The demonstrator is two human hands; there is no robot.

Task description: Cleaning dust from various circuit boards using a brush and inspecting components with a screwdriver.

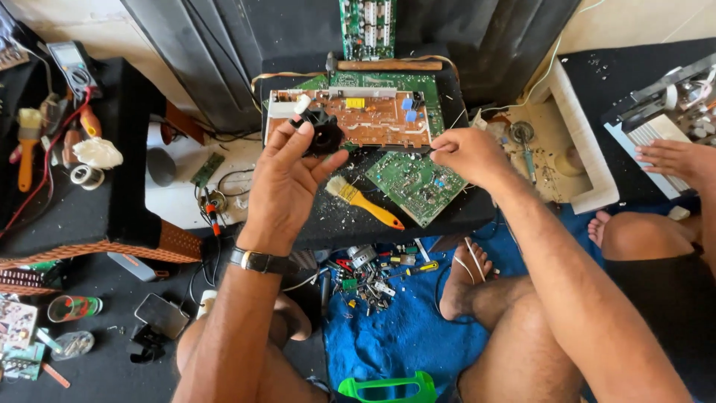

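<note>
My left hand [287,179], with a watch on the wrist, is raised over the black work surface [328,224] and holds a small black round part [325,136] at its fingertips. My right hand [466,153] is pinched on something thin at the right edge of the brown circuit board [365,118]; the thing itself is too small to name. A green circuit board [414,185] lies just below my right hand. A paintbrush with a yellow handle [365,201] rests on the surface between my hands.
Another person's hand [675,158] rests on a device at the right, their foot [599,226] nearby. Loose screws and small tools [369,276] lie on a blue cloth [388,336]. A multimeter [71,66], brush and tape sit on the black box at left.
</note>
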